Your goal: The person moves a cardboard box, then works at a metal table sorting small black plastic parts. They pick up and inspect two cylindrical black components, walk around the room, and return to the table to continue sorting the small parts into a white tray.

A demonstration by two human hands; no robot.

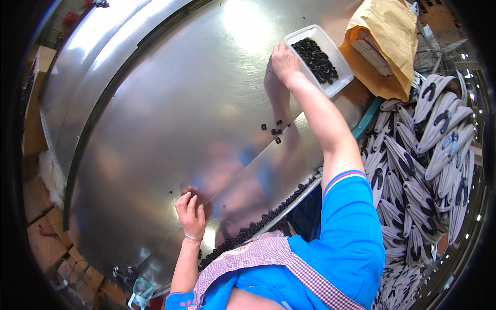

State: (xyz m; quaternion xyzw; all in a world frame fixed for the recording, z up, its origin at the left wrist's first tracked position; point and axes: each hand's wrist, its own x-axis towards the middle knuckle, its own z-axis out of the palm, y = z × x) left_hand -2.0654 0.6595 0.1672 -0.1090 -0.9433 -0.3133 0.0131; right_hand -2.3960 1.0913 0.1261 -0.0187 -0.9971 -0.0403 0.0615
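My right hand [285,63] reaches to the far right and grips the near left side of a white plastic tray [345,78]. A heap of small black plastic pieces [314,59] lies inside it. My left hand [191,213] rests low over the metal tabletop [170,139], its fingers apart and holding nothing. A few loose black pieces [276,132] are scattered on the table between my two hands. Along the table's near edge, in front of my apron, runs a long row of the same black pieces [243,235].
A brown paper bag [382,44] stands open beside the tray. Bundles of grey cables with black ties [413,170] are piled at the right. Cardboard boxes [44,237] sit at the left, and a clear plastic bottle [143,289] is at the lower left.
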